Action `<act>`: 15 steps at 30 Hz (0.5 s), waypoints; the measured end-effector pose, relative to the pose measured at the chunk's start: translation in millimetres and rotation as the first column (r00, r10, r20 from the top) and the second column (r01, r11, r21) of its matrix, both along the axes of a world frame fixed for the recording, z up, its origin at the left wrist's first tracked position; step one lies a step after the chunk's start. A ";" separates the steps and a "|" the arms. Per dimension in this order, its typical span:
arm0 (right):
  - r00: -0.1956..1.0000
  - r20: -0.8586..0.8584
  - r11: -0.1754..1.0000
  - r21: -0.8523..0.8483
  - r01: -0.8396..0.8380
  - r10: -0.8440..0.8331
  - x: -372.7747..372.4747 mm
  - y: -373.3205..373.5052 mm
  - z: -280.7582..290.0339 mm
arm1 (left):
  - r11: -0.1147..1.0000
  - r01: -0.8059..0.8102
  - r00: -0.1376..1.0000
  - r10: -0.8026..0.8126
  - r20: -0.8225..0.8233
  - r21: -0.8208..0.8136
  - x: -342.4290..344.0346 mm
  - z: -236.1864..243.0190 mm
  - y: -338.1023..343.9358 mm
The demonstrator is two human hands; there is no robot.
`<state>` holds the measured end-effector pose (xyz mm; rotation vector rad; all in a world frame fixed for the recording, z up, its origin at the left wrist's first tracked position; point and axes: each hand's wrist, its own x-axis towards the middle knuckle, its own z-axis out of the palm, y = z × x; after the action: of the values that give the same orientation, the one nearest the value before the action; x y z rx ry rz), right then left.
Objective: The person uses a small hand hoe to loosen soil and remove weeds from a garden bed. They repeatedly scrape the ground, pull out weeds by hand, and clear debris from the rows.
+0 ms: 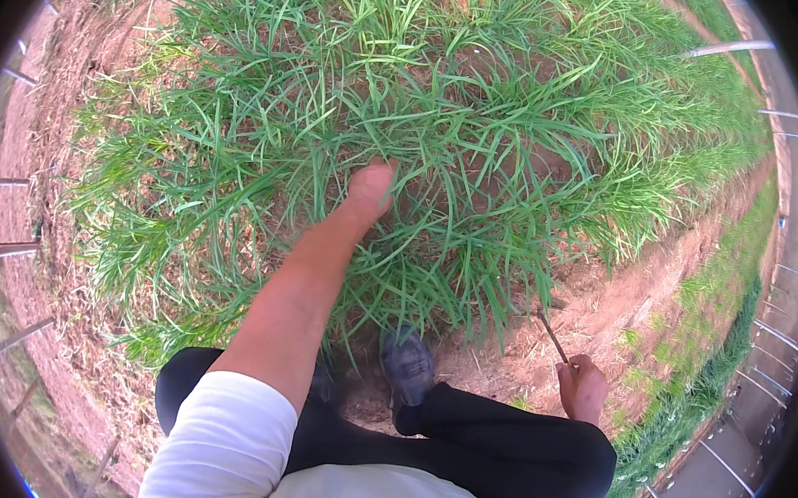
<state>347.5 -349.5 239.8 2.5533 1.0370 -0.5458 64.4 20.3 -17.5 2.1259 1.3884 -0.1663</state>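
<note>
My left hand point(371, 184) reaches down into a bed of leafy green plants point(309, 141) with long, narrow blades. Leaves cover its fingers, so whether they hold anything is hidden. At the lower right, beside my bent knee, my right hand point(584, 386) is closed around a thin, dark, stick-like tool point(552, 335). The tool slants up and left toward the edge of the plants, just above the bare soil. Its far end sits near the leaves and is too small to make out.
My dark shoe point(407, 365) stands at the near edge of the plants. Reddish soil point(617, 310) with dry straw lies to the right, with a grassy strip point(709, 382) beyond. Pale poles point(732, 47) rise along both sides. Dry ground point(63, 161) borders the plants on the left.
</note>
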 end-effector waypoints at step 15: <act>0.998 -0.004 0.994 0.090 -0.068 0.069 4.3 -2.4 -8.2 | 0.990 0.006 1.000 -0.008 -0.009 -0.144 16.8 -0.1 -1.7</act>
<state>351.8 -351.9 231.6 2.5835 1.1718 -0.5013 81.2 18.5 -17.5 2.0134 1.3335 -0.2721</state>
